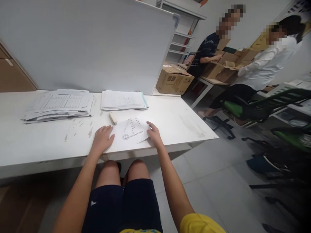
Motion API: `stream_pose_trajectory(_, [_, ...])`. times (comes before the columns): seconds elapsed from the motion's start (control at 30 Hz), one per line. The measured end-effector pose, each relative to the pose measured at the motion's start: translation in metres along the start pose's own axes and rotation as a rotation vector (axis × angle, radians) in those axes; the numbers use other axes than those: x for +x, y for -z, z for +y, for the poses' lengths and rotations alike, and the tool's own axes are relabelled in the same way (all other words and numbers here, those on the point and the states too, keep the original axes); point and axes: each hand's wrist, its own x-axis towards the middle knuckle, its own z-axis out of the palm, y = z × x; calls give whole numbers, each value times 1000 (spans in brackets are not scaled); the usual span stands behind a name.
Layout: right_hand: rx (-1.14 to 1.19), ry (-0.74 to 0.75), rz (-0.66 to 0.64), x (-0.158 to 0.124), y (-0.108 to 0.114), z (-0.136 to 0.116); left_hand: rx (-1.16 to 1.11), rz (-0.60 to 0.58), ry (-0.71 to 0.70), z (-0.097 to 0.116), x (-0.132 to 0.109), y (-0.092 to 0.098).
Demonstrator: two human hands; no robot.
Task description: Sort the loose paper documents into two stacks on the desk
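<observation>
A white printed sheet of paper with a round stamp lies on the table in front of me, its near right edge raised a little. My left hand rests at the sheet's left edge, fingers laid flat and the thumb apart from them. At the right edge, my right hand is closed on the sheet between thumb and fingers. Just beyond the sheet sits a small beige block-like object whose kind I cannot make out. Two paper stacks, a left one and a right one, lie farther back.
A white panel stands along the back of the white table. A cardboard box is past its right end. Two people handle cartons at another table. Green-seated office chairs stand on the right.
</observation>
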Motion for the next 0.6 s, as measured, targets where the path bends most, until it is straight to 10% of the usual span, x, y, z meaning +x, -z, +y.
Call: stream_pose_trajectory(0.6, [-128, 85, 35, 6, 8, 30, -23, -202, -180, 18, 33, 5])
